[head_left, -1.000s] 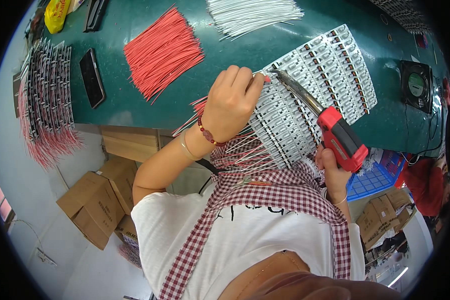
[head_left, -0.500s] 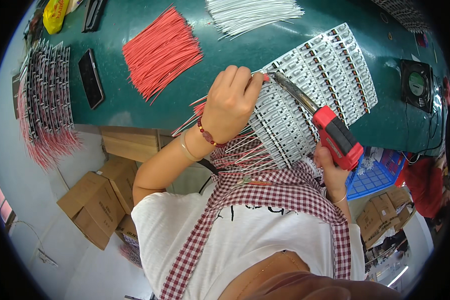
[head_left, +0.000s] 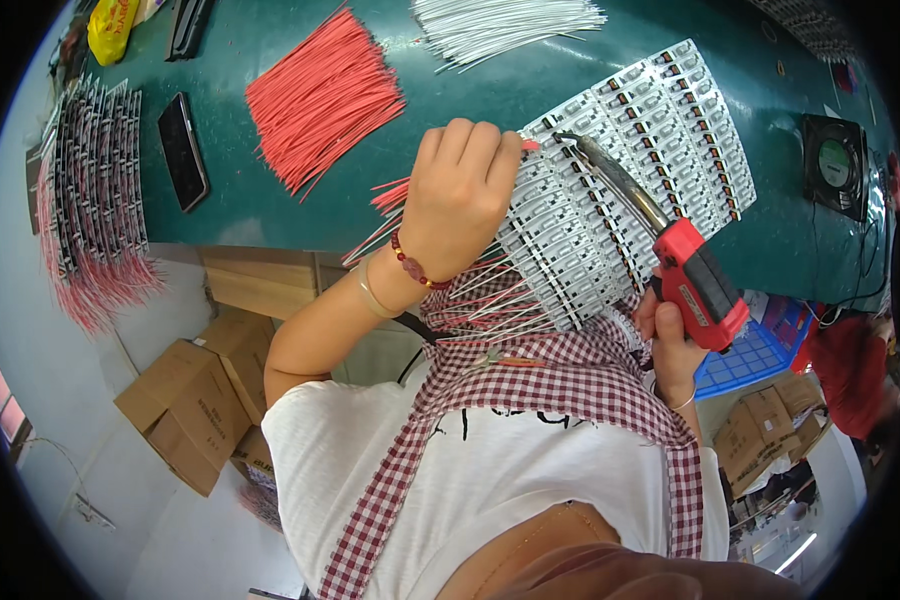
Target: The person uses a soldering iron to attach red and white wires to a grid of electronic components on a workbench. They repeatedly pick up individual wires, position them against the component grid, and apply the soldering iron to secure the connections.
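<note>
My left hand (head_left: 462, 195) is closed at the left edge of a white circuit board panel (head_left: 620, 190), pinching red wires (head_left: 530, 146) whose ends poke out past the fingertips. Several red and white wires stick out from the panel's lower left side, below that wrist. My right hand (head_left: 673, 345) grips a red and black soldering gun (head_left: 703, 285). Its metal barrel slants up and left across the panel, and the dark bent tip is over the panel's upper left part, a little right of the pinched wires. Whether the tip touches the board I cannot tell.
Farther back on the green table (head_left: 232, 185) lie a red wire bundle (head_left: 325, 100) and a white one (head_left: 510, 28). A phone (head_left: 182, 152) and wired panels (head_left: 95, 190) are at left. A black fan (head_left: 834, 166) stands right, above a blue basket (head_left: 755, 355).
The soldering gun and my right hand have moved to the right, taking the tip away from my left fingertips. My left hand has shifted slightly up and left, still pinching red wires.
</note>
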Demonstrator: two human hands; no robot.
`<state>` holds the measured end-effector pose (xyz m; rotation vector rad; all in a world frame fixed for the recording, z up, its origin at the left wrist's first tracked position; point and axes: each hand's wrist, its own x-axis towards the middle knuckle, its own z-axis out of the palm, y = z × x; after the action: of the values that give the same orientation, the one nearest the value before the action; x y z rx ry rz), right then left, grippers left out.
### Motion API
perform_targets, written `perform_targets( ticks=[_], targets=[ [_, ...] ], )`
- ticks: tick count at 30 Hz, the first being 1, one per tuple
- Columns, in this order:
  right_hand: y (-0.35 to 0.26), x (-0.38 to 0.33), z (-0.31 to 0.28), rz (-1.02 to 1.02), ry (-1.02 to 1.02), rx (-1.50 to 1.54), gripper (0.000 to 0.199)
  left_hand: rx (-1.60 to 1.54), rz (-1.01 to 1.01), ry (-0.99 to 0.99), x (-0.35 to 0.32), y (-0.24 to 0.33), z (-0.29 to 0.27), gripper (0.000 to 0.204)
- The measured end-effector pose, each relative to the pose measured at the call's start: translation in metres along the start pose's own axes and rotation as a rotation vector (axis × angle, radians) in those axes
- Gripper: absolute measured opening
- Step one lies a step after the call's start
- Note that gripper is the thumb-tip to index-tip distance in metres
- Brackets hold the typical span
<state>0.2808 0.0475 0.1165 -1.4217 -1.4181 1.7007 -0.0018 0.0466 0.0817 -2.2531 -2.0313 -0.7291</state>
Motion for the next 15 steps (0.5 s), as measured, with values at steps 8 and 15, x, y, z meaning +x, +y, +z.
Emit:
perform_targets(
  ticks=[8, 15],
  targets=[
    [0.018, -0.006, -0.008, -0.006, -0.013, -0.096, 0.044, -0.118, -0.011, -0.009, -0.010, 0.010, 0.004, 0.031],
    [0.029, -0.007, -0.008, -0.091, -0.023, -0.148, 0.036, -0.152, -0.004, 0.020, -0.009, 0.011, 0.005, 0.030]
  ],
)
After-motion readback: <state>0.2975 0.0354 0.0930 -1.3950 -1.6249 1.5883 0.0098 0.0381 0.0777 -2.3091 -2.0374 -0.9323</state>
